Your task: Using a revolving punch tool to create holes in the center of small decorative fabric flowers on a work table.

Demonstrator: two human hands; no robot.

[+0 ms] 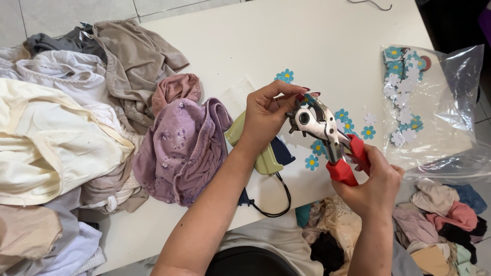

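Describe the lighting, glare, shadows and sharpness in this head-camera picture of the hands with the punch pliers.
Head view: even, soft light on the white table; faint shadows under the left hand and right hand; glare on the clear plastic bag and the metal head of the punch pliers; sharp mid-frame, the lower-edge garments slightly soft.

Looks like a little home sewing or craft corner to me, not a proper workshop. There's a plain white surface (317, 36) on a pale tiled floor (46, 13), with a heap of cream, beige and grey garments (66, 117) piled on one side and a crumpled lilac embroidered cloth (179, 148) beside it. Small blue and white paper flowers (353, 125) lie loose, more in a clear plastic bag (440, 107), plus fabric scraps (445, 214) down below.
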